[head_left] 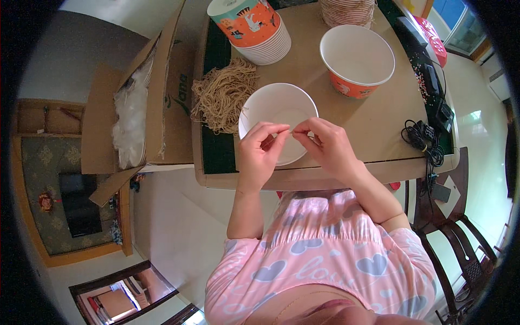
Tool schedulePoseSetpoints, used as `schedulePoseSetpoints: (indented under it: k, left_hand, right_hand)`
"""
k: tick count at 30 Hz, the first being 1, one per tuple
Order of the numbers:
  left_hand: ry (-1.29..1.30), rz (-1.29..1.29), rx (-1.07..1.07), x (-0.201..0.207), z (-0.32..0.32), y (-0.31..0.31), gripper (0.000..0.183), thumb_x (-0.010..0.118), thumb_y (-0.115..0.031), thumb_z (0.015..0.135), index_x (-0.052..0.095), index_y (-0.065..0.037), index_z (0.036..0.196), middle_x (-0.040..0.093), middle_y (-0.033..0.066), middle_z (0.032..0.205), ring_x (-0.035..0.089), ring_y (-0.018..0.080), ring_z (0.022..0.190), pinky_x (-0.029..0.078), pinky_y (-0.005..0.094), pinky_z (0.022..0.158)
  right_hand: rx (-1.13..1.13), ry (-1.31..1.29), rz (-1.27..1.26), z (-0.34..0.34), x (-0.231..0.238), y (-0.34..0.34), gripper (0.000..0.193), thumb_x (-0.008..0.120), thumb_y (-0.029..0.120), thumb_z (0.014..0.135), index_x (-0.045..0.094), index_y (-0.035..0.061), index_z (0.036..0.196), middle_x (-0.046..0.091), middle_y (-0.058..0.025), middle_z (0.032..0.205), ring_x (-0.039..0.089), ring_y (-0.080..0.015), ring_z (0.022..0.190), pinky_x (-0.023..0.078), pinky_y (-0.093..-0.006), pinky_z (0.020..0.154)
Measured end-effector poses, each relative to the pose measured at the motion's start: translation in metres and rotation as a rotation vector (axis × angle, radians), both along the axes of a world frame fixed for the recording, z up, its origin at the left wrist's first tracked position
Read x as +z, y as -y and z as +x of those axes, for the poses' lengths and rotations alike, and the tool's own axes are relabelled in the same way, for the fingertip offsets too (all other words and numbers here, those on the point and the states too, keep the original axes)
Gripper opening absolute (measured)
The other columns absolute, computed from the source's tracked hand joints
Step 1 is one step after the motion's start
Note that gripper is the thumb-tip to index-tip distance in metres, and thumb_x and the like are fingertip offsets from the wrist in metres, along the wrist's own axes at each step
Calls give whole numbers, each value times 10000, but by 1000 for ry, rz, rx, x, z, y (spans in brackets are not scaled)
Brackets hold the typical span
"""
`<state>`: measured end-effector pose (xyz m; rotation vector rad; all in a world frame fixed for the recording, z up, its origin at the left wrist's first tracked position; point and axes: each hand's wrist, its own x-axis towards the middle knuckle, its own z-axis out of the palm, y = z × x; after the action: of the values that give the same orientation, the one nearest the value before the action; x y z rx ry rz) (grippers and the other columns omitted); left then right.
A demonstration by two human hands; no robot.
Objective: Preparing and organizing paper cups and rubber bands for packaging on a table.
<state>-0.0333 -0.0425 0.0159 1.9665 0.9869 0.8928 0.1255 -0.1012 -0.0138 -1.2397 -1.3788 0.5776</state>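
Our left hand and right hand nearly meet, each pinched closed; we cannot tell whether anything thin is held. Just beneath them sits a white tub. We judge this a fine fingertip step, the next move needing a light, steady pinch. Ahead-left lies tangled string; farther off, an orange tub rests ahead-right, a tub stack ahead-left.

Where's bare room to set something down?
Widest patch: bare table right of the right hand, bordered by the single orange-sided bowl, cable bundle and front edge. A narrower strip runs between that bowl and the left bowl stack. Crowded: the left, where the strand heap sits beside the near bowl, and the right edge, with black adapters.
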Motion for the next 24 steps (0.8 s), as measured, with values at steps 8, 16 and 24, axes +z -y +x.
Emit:
schedulePoseSetpoints:
  k: [8, 16, 24]
  left_hand:
    - [18, -169, 98, -4, 1, 3, 97, 645, -28, 878, 684, -8, 964, 649, -28, 824, 551, 22, 714, 440, 168, 642]
    - [100, -141, 20, -9, 4, 3, 121, 649, -8, 871, 678, -11, 987, 646, -22, 812, 569, 29, 739, 451, 171, 672]
    - [92, -169, -2, -8, 1, 4, 72, 633, 1, 874, 672, -6, 935, 621, -20, 833, 542, 32, 731, 433, 171, 652]
  right_hand:
    - [-38, -29, -43, -1, 5, 4, 86, 670, 62, 843, 614, 22, 895, 624, -87, 787, 544, -172, 612, 437, -286, 520]
    - [-49, -29, -49, -3, 4, 5, 98, 660, 85, 850, 597, 27, 896, 636, -118, 810, 634, -269, 700, 502, -337, 563]
    - [-65, -16, -46, -4, 4, 4, 100, 667, 93, 844, 601, 24, 874, 645, -122, 813, 643, -278, 720, 507, -346, 572]
